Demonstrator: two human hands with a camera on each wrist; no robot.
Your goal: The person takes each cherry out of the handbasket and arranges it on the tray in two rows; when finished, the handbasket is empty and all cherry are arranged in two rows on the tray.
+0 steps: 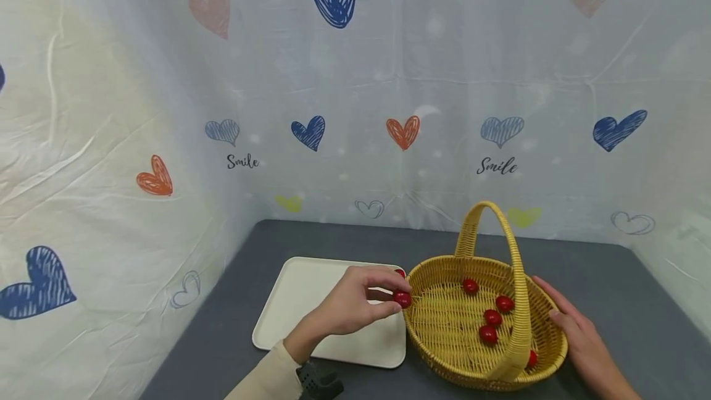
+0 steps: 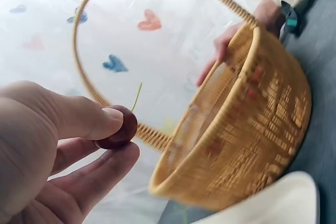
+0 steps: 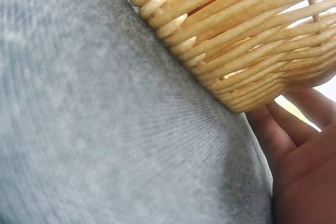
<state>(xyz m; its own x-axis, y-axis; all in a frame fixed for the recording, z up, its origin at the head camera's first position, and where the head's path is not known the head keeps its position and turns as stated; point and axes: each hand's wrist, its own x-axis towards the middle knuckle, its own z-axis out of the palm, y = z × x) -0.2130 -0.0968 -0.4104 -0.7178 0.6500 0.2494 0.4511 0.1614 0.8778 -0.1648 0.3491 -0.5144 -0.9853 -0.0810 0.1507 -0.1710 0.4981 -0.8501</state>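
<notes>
My left hand (image 1: 355,301) pinches a dark red cherry (image 2: 119,129) between thumb and fingertips, its thin green stem pointing up. In the head view this cherry is just at the left rim of a yellow wicker basket (image 1: 444,366) with a tall arched handle. Inside the basket lie several red cherries (image 1: 488,335). At the basket's right side, my right hand (image 1: 580,332) holds the rim, thumb over the edge and fingers along the outer wall. In the right wrist view its fingers (image 3: 273,129) lie partly hidden behind the weave.
A cream rectangular tray (image 1: 300,289) lies left of the basket, partly under my left forearm in view. Another red cherry (image 1: 400,273) shows at the tray's far right corner, behind my left fingers. A heart-printed curtain (image 1: 355,79) hangs behind the dark grey table (image 1: 355,236).
</notes>
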